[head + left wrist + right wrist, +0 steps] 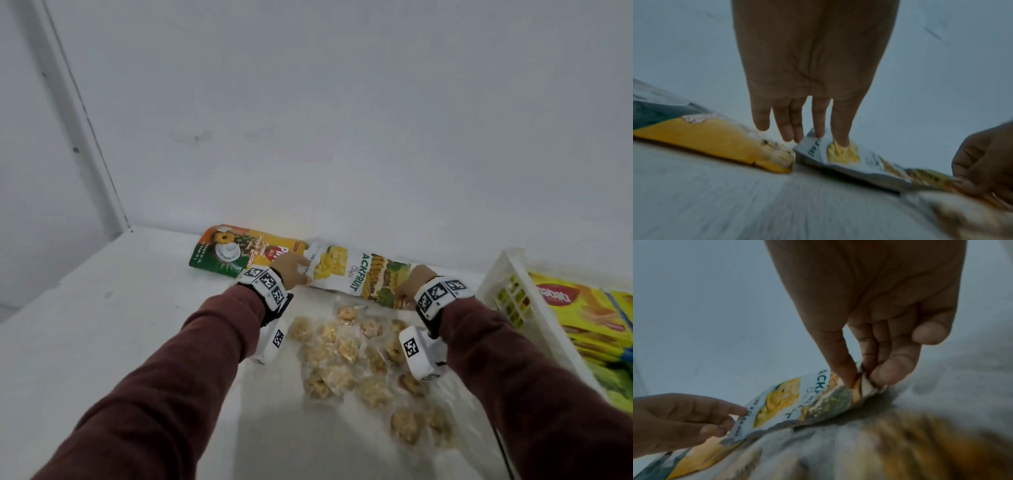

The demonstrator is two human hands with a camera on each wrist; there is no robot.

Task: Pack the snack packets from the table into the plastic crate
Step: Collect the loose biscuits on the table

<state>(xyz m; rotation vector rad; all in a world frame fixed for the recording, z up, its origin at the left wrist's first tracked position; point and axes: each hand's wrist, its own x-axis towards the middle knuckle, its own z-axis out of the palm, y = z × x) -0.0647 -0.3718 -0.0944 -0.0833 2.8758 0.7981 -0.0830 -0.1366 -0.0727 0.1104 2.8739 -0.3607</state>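
From the head view, both hands are on the jackfruit packet (356, 274), which lies on the white surface (120, 325) against the back wall, between the pineapple packet (236, 253) and the plastic crate (513, 301) to the right, a clear bag of snacks (359, 356) just in front. Left wrist view: the left hand (809, 78) reaches down, fingertips (840, 139) on the packet's near end, thumb unseen, so I cannot tell whether that grip has closed. Right wrist view: the right hand (875, 313) pinches the other end between thumb and finger, grip clamped. This looks like the pick-up; next should come a level lift and a swing right over the crate's rim.
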